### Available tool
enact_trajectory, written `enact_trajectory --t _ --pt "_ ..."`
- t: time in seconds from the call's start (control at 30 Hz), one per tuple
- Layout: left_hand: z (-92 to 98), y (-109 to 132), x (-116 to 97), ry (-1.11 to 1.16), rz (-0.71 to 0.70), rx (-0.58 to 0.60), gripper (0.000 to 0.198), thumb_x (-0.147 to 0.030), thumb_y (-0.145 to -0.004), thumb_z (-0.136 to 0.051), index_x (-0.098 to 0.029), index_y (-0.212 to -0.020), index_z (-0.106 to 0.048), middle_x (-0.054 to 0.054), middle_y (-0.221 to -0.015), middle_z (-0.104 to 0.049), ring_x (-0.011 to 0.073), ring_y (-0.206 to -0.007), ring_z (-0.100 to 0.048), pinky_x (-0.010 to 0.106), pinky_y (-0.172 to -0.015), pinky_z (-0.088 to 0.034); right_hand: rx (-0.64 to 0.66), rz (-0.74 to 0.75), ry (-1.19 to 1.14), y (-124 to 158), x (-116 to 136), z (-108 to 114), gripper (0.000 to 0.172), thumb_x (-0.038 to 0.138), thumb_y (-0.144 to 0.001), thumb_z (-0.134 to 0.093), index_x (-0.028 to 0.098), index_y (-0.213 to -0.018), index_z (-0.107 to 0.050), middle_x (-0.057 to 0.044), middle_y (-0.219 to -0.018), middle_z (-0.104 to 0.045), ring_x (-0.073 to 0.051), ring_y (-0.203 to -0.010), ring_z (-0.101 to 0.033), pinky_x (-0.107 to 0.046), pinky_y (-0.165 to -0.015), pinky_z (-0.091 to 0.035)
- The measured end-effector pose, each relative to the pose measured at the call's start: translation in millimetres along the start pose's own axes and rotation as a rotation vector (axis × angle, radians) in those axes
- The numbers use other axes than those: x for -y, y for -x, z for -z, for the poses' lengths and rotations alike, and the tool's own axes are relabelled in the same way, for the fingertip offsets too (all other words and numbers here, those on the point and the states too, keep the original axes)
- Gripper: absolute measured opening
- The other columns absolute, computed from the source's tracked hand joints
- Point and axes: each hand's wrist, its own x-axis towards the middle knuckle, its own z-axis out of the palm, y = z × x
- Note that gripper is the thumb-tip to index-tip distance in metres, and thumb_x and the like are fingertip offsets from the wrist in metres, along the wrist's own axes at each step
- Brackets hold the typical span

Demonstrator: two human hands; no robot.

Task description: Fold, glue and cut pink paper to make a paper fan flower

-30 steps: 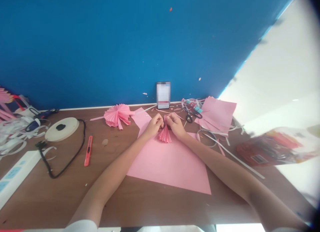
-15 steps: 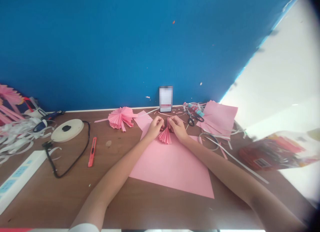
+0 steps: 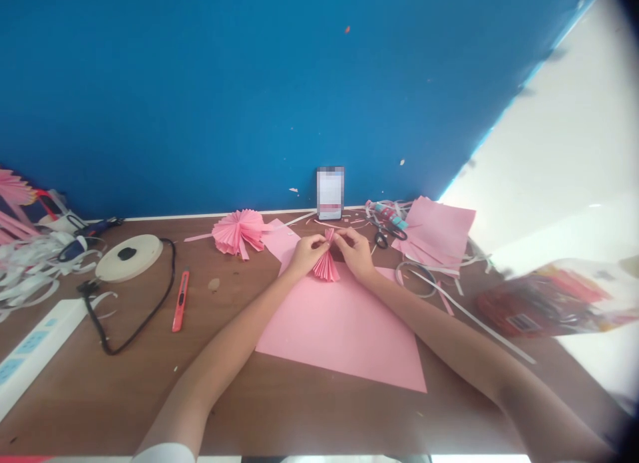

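Observation:
A small pleated pink paper fan (image 3: 326, 266) is held above a large pink sheet (image 3: 339, 323) on the brown table. My left hand (image 3: 305, 253) pinches its left side with curled fingers. My right hand (image 3: 355, 250) pinches the narrow top of the fan from the right. The fan spreads out downward between the two hands. What the fingertips do at the fan's top is too small to make out.
A finished pink paper rosette (image 3: 237, 231) lies at the back left, a phone (image 3: 330, 192) leans on the blue wall. Scissors (image 3: 384, 233) and pink sheets (image 3: 435, 231) lie right. An orange cutter (image 3: 179, 301), a tape roll (image 3: 128, 257), a black cable and a power strip (image 3: 30, 356) are left.
Both hands stay on the fan. It has shifted slightly toward the wall, and the view has moved a little.

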Motion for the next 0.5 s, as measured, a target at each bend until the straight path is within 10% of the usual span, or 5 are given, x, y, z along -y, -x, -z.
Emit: enact_trajectory --t 0.5 --pt "10.4 0 -11 0.084 -0.002 0.226 0.03 -0.04 -0.084 -0.054 -0.015 -0.093 -0.066 0.007 -0.088 -0.067 0.0183 -0.08 -0.059 0.029 -0.074 -0.045 0.174 0.094 0.053 -14 28 5 0.017 0.034 -0.083 -0.056 0.026 -0.091 -0.07 -0.003 -0.088 -0.067 -0.018 -0.074 -0.057 -0.031 -0.068 -0.042"
